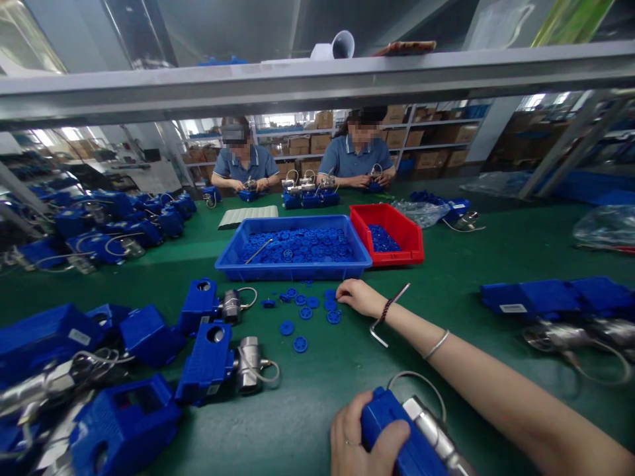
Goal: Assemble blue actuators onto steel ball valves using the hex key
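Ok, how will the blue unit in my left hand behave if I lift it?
The blue unit in the left hand looks stiff and boxy, so unlikely to roll. It may tip toward its metal fitting, probably the heavier side. The thin looped cable may flex and snag.

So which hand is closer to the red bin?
The right hand. It's just this side of the red bin, by the little blue wheels; the left hand is farther away, holding a blue box.

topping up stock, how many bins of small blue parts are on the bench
2: the blue bin in the middle, and the red bin just right of it. Others could be hidden from this angle.
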Available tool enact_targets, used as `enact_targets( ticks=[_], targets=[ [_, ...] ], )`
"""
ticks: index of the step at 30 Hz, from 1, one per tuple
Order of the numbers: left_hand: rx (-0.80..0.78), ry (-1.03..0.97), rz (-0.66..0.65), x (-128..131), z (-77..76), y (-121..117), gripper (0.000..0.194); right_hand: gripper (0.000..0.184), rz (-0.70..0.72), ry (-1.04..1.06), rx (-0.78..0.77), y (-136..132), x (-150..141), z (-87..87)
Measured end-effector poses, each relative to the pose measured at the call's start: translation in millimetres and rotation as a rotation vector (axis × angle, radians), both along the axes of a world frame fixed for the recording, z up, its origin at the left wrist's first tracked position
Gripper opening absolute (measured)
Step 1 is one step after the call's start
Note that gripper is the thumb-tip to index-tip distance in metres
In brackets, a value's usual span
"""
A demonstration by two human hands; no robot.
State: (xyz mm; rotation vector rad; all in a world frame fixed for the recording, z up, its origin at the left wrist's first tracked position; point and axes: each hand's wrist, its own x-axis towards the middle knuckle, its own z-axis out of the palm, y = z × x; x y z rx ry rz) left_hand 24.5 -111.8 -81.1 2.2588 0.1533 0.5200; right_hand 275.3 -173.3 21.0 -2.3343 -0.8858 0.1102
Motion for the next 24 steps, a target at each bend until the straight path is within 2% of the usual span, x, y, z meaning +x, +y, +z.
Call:
enact_targets(
  ticks=[3, 5, 6, 8, 11, 15, 18, 20, 22, 24],
  targets=[
    [0.142, -0.16, -0.184, -3, 5.3, 10, 0.048, 0.01, 0.009, 0.052, 0.058, -17, -34, 17.3],
    [0.163, -0.261, -0.288, -8, 13.6, 12, 0.055, 0.009, 0.093, 0.181, 0.121, -37, -69, 30.0],
    [0.145, -0.296, -0.29, -10, 18.4, 11, 0.062, 0.01, 0.149, 0.263, 0.152, -48, -87, 34.9],
    [0.064, -0.314, -0.192, -16, 27.5, 4, 0.081, 0.013, 0.23, 0.41, 0.205, -66, -120, 39.6],
    [0.021, -0.309, -0.086, -21, 36.1, -4, 0.102, 0.023, 0.226, 0.482, 0.289, -81, -148, 32.9],
    [0.149, -0.298, -0.201, -21, 39.0, 1, 0.106, 0.03, 0.232, 0.548, 0.464, -81, -152, 14.1],
    [0.167, -0.288, -0.185, -20, 40.2, 7, 0.113, 0.027, 0.288, 0.639, 0.531, -77, -146, 6.0],
    [0.177, -0.275, -0.171, -20, 40.2, 9, 0.114, 0.026, 0.291, 0.727, 0.561, -75, -141, 5.7],
    [0.221, -0.276, -0.206, -21, 39.0, 10, 0.111, 0.04, 0.29, 0.873, 0.545, -73, -137, 9.6],
    [0.263, -0.28, -0.246, -23, 37.7, 12, 0.112, 0.052, 0.312, 0.992, 0.455, -72, -132, 16.9]
  ],
)
